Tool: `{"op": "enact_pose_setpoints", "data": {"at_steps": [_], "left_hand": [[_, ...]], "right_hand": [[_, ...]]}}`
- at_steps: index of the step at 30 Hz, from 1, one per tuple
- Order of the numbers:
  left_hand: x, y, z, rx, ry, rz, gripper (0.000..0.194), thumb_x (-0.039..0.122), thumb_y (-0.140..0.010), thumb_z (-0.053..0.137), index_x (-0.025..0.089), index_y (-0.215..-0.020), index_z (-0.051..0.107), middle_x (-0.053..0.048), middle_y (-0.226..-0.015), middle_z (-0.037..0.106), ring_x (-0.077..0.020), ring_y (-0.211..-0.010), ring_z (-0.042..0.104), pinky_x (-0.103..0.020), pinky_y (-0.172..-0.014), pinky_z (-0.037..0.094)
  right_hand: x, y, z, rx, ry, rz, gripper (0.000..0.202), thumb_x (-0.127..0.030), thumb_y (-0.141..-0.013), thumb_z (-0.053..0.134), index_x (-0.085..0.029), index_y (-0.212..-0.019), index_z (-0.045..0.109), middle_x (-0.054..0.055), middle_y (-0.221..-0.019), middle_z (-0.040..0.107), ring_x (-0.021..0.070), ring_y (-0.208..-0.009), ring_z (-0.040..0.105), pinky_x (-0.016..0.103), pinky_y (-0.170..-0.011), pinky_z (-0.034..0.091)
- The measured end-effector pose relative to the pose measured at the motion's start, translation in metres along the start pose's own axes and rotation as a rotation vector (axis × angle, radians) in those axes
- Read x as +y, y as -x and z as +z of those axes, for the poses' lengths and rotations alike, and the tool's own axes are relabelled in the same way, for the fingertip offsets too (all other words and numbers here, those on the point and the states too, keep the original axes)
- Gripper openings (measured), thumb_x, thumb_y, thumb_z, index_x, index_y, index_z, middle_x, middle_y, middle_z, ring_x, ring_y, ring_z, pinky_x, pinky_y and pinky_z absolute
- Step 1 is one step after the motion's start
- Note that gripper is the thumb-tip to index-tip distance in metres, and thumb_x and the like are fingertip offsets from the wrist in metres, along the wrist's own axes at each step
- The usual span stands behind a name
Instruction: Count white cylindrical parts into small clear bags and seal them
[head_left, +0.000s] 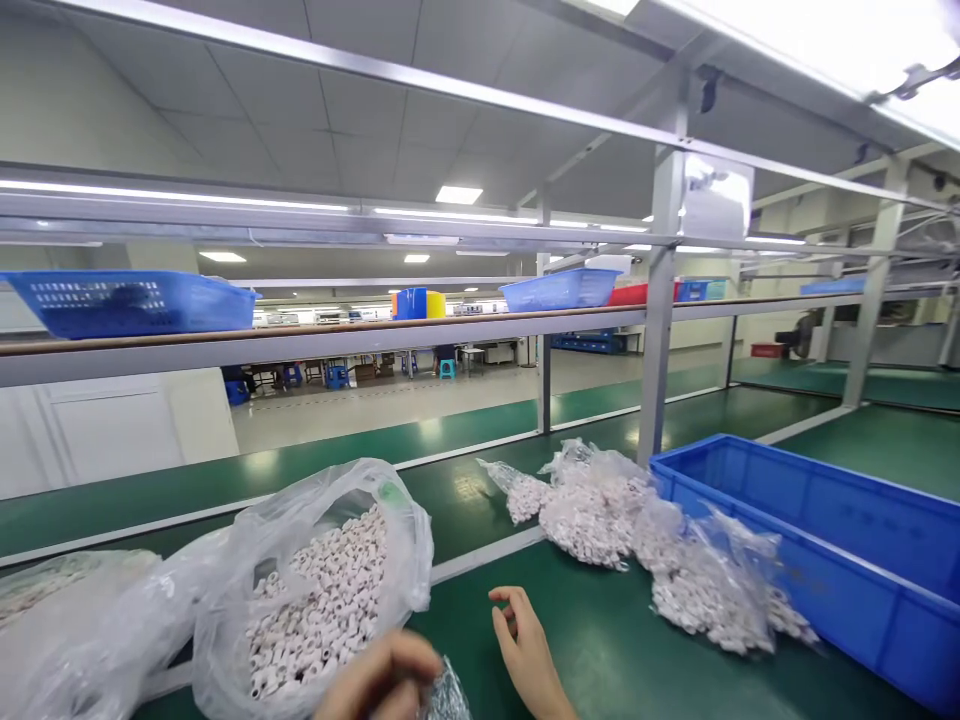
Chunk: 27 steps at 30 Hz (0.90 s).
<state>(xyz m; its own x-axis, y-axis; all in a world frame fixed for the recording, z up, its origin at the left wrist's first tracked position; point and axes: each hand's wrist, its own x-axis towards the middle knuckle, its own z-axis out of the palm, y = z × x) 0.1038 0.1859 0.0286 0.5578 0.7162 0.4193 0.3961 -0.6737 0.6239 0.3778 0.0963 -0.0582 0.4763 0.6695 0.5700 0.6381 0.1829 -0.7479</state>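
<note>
A wide factory hall with a pale ceiling and strip lights stretches behind a green-topped workbench (637, 650), framed in grey metal posts and topped by a long shelf (337, 340) carrying shallow blue plastic baskets (127, 303).

At the bench's near edge, the person's left hand (382, 680) is curled around a small crinkled clear plastic packet (448, 695); only its top shows above the bottom of the frame, so what it contains cannot be told. The right hand (525, 645) hovers just beside it, fingers (508, 600) loosely bent and holding nothing, palm turned toward the packet as if to steady or open it.

Just left of the hands, a large clear plastic bag of small white tubular beads (315, 600) lies slumped on its side with its mouth gaping toward the person, which keeps the loose pieces within easy reach. More clear bags (67, 620) lie beyond it toward the bench's left edge.

Toward the right, a heap of small clear packets filled with the same white pieces (637, 530) is spread across the green surface, resting against the near wall of a deep blue plastic crate (825, 560) at the bench's right edge. As far as its interior shows, the crate holds nothing.
</note>
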Motion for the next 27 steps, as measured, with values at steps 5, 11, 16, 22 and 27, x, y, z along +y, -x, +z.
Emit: {"op": "enact_pose_setpoints", "data": {"at_steps": [5,11,16,22,27], "left_hand": [[-0.061,-0.088,0.002,-0.033,-0.324,-0.262,0.039,0.024,-0.092,0.032,0.02,-0.112,0.065,-0.005,-0.121,0.068,-0.0204,-0.117,0.061,-0.03,-0.1,0.047],[-0.115,-0.11,0.025,0.056,-0.605,-0.472,0.049,0.034,-0.092,0.034,0.005,-0.125,0.056,-0.024,-0.135,0.056,-0.0357,-0.127,0.052,-0.047,-0.102,0.042],[-0.115,-0.108,0.051,0.036,-0.741,-0.543,0.058,0.045,-0.096,0.025,0.007,-0.128,0.056,-0.024,-0.132,0.058,-0.0417,-0.116,0.059,-0.056,-0.092,0.044],[-0.1,-0.104,0.067,0.006,-0.864,-0.472,0.054,0.043,-0.096,0.034,0.01,-0.134,0.053,-0.022,-0.125,0.06,-0.0422,-0.113,0.058,-0.056,-0.091,0.044],[-0.099,-0.093,0.07,0.028,-0.873,-0.455,0.05,0.037,-0.1,0.035,0.007,-0.138,0.047,-0.024,-0.128,0.056,-0.0377,-0.121,0.051,-0.05,-0.093,0.045]], "right_hand": [[-0.002,-0.004,-0.005,0.003,0.013,-0.021,0.022,-0.043,-0.095,0.034,-0.033,-0.103,0.052,0.006,-0.094,0.058,0.0278,-0.067,0.062,0.046,-0.061,0.058],[-0.017,0.004,0.0,-0.049,0.067,-0.158,0.019,-0.033,-0.094,0.034,-0.036,-0.11,0.045,0.005,-0.1,0.056,0.0254,-0.065,0.062,0.043,-0.06,0.056],[-0.022,0.007,-0.001,-0.016,0.084,-0.208,0.021,-0.027,-0.092,0.036,-0.032,-0.111,0.045,0.005,-0.1,0.056,0.0233,-0.067,0.063,0.037,-0.059,0.053],[-0.038,0.011,-0.006,-0.07,0.087,-0.201,0.022,-0.017,-0.095,0.036,-0.024,-0.111,0.049,0.004,-0.103,0.056,0.015,-0.064,0.058,0.027,-0.059,0.046],[-0.048,0.016,-0.003,-0.129,0.05,-0.261,0.021,-0.016,-0.096,0.038,-0.023,-0.11,0.052,0.005,-0.104,0.058,0.017,-0.076,0.062,0.027,-0.064,0.048]]}}
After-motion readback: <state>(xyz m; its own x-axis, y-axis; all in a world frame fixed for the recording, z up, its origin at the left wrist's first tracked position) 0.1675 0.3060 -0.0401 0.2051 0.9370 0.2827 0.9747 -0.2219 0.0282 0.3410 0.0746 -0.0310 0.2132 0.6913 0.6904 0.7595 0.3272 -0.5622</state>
